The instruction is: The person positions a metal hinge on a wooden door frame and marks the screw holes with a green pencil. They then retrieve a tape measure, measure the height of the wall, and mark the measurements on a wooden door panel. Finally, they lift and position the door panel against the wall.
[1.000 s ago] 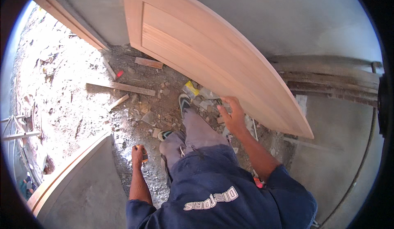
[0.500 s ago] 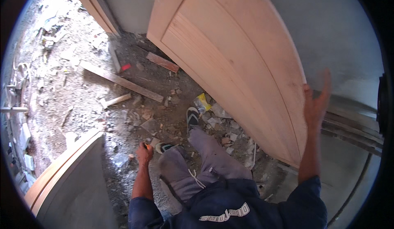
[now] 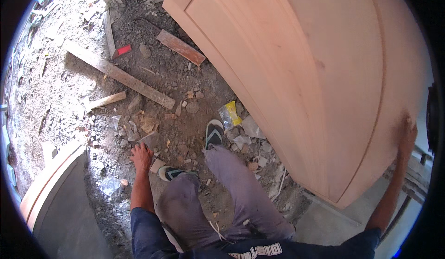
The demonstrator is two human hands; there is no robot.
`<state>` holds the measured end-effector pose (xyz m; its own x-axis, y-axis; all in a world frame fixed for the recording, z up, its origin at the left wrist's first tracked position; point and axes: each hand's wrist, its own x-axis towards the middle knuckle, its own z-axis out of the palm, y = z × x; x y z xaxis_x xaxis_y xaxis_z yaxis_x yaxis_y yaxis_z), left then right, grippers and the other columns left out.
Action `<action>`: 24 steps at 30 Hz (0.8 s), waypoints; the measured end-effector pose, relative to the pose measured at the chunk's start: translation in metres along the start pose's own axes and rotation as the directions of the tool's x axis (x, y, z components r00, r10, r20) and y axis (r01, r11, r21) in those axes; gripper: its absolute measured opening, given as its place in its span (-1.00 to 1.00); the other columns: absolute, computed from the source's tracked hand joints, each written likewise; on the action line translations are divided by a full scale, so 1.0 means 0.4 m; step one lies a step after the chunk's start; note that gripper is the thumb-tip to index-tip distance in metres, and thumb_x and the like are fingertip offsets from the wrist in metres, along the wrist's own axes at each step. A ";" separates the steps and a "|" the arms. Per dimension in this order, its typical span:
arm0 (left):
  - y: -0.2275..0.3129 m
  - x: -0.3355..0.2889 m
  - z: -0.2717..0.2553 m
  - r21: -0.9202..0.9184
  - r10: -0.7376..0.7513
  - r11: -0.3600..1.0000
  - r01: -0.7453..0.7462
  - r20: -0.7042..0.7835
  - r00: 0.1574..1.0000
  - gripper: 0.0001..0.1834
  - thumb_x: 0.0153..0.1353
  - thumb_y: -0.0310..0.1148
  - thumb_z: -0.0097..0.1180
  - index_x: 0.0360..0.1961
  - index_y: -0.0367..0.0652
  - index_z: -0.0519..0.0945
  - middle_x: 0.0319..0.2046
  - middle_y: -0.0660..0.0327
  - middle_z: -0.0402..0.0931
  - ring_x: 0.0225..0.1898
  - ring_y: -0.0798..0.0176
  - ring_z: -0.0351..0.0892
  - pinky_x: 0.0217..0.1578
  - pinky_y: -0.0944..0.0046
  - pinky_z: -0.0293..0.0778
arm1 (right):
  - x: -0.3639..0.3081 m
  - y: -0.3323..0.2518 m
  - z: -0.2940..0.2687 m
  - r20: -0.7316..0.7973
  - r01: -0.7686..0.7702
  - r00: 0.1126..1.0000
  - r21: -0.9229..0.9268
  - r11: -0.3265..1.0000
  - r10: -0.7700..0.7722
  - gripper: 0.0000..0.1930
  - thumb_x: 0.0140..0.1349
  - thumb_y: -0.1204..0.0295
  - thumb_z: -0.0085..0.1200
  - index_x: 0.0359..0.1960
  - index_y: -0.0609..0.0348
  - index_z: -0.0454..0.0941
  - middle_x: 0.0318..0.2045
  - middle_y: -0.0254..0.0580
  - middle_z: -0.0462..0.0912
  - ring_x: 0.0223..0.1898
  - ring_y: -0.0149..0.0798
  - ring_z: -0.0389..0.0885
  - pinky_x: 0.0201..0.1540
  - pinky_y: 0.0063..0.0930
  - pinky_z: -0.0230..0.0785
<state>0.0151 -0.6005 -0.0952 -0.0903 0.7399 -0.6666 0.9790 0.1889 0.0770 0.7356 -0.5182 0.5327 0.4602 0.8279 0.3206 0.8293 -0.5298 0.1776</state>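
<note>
A pale wooden door (image 3: 287, 73) with a recessed panel and a curved groove fills the upper right, tilted across the view. At its far right edge is my right hand (image 3: 407, 136), closed on the rim, with a dark shadow beside the fingertips; part of the hand is hidden. My left hand (image 3: 142, 157) hangs over the rubble floor to the left of my knee, fingers curled downward. What it holds, if anything, is hidden. Near its fingertips shows a grey pointed shape that I cannot make out.
Loose boards (image 3: 120, 76) and a short reddish plank (image 3: 181, 47) lie on the dirt floor. A hammer-like wooden piece (image 3: 107, 100) is at left. A yellow wrapper (image 3: 233, 113) and stones lie by my shoe (image 3: 214, 133). A wood-edged wall (image 3: 55, 180) stands lower left.
The door's face now turns more toward me and reaches farther right. My right hand has gone from open fingers beside the edge to the rim. An orange bit in my left hand is out of sight.
</note>
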 end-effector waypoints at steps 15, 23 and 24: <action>-0.018 0.174 0.148 0.195 -0.042 0.978 0.069 -0.139 0.989 -0.53 0.19 -0.21 -0.01 0.16 0.01 0.41 0.05 0.12 0.36 0.13 -0.06 0.31 -0.10 -0.24 0.33 | -0.054 -0.204 -0.015 -0.085 0.049 0.996 0.123 0.991 -0.038 0.13 0.02 -0.48 -0.05 0.02 0.68 0.36 -0.14 0.24 0.55 -0.18 -0.03 0.54 -0.17 -0.18 0.47; -0.066 0.154 0.165 0.105 -0.127 0.984 0.144 -0.157 0.979 -0.41 0.20 -0.18 0.06 0.27 0.06 0.32 0.13 -0.01 0.29 0.19 -0.13 0.25 -0.04 -0.38 0.27 | -0.055 -0.233 -0.015 -0.068 -0.080 0.994 0.144 0.986 0.090 0.04 0.10 -0.39 -0.02 0.00 0.67 0.37 -0.17 0.22 0.56 -0.20 -0.05 0.54 -0.17 -0.19 0.47; -0.066 0.153 0.161 0.071 -0.146 0.985 0.160 -0.168 0.975 -0.39 0.19 -0.15 0.09 0.28 0.06 0.31 0.15 -0.04 0.28 0.19 -0.14 0.24 -0.04 -0.41 0.26 | -0.060 -0.240 -0.012 -0.063 -0.062 0.995 0.153 0.986 0.072 0.00 0.11 -0.35 0.01 0.03 0.64 0.37 -0.13 0.23 0.56 -0.17 -0.04 0.54 -0.13 -0.17 0.46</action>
<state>-0.0045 -0.6016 -0.1858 -0.2620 0.8022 -0.5365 0.9624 0.2585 -0.0834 0.6433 -0.4880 0.5122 0.4980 0.7744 0.3902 0.8382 -0.5453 0.0126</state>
